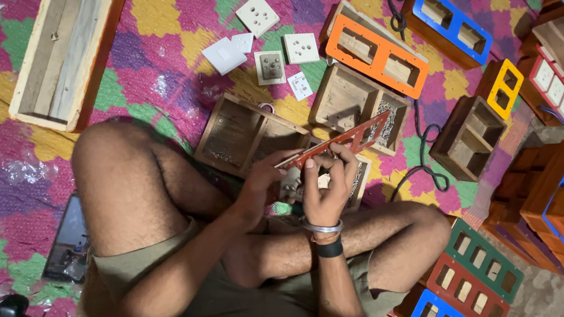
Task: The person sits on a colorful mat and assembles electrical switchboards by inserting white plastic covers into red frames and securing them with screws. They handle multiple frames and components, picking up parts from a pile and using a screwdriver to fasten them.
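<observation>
A person sits cross-legged on a bright patchwork mat [156, 61]. Their left hand [260, 183] and right hand [327, 192] both grip a long orange cut-out plate [347, 141], tilted edge-on above an open wooden box [244, 131]. White sockets [267, 40] lie beyond; coloured boxes [562, 185] stack at right.

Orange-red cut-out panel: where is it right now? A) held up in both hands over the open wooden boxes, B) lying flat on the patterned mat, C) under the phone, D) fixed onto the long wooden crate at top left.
A: the orange-red cut-out panel is gripped by the left hand and the right hand, tilted above the open wooden boxes, clear of the patterned mat.
</observation>
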